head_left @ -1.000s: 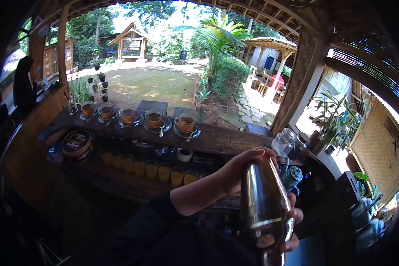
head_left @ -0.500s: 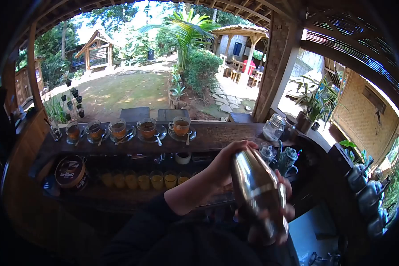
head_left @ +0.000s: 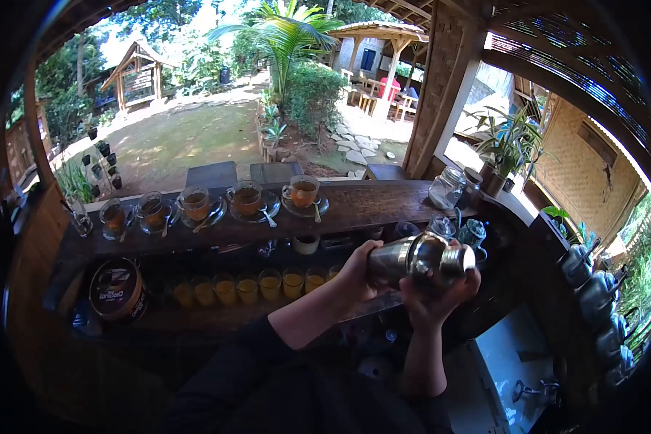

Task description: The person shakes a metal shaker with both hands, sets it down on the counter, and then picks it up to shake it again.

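A shiny metal cocktail shaker (head_left: 412, 257) is held in front of me, tilted nearly sideways with its capped end to the right. My left hand (head_left: 360, 271) is wrapped round its base end. Around the lid end curl the fingers of my right hand (head_left: 437, 293). Beyond the shaker, several glass cups of amber drink on saucers (head_left: 247, 202) line the upper counter, with spoons beside them. Below, several glasses of yellow liquid (head_left: 270, 286) stand in a row on the lower shelf, partly hidden by my left forearm.
A round brown tub (head_left: 116, 289) sits at the left of the shelf. Glass jars (head_left: 447, 188) and a teal pot (head_left: 473, 233) stand on the right. A sink (head_left: 513, 369) is at lower right, with kettles (head_left: 593, 296) along the right edge.
The shaker has swung from a steep tilt to nearly sideways, its lower end coming up to the right. Both hands have stayed on it. My view has shifted slightly.
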A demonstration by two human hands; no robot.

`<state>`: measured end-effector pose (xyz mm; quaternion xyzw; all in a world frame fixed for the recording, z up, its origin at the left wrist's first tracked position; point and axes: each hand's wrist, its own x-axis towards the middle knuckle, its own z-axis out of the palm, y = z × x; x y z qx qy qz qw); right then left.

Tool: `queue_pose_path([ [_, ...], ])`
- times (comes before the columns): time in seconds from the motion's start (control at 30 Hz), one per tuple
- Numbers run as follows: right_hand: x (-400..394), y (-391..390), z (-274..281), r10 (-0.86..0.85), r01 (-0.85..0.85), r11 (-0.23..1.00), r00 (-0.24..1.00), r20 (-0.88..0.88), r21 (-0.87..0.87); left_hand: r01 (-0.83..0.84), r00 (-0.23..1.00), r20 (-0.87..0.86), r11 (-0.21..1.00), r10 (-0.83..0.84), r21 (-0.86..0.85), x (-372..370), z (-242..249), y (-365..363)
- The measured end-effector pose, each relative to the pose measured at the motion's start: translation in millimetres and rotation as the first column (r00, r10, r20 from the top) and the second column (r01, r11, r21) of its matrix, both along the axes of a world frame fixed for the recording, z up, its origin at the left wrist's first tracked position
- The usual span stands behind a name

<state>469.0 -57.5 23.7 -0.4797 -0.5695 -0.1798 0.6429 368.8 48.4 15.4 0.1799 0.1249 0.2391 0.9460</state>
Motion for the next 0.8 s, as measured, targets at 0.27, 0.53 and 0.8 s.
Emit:
queue_pose_path([
  [0.27,-61,-42,1,0.754,-0.676,0.583,0.657,0.011,0.450,-0.119,0.941,0.334,0.861,-0.062,0.495,-32,61,-29],
  [0.53,-3,-44,45,0.242,-0.283,0.954,0.923,0.300,0.103,-0.119,0.981,0.181,0.949,0.068,0.291,9,57,-24],
  [0.8,86,12,3,0.276,-0.273,0.919,0.961,0.028,0.283,-0.017,0.993,0.121,0.996,0.007,0.083,87,-14,-1],
])
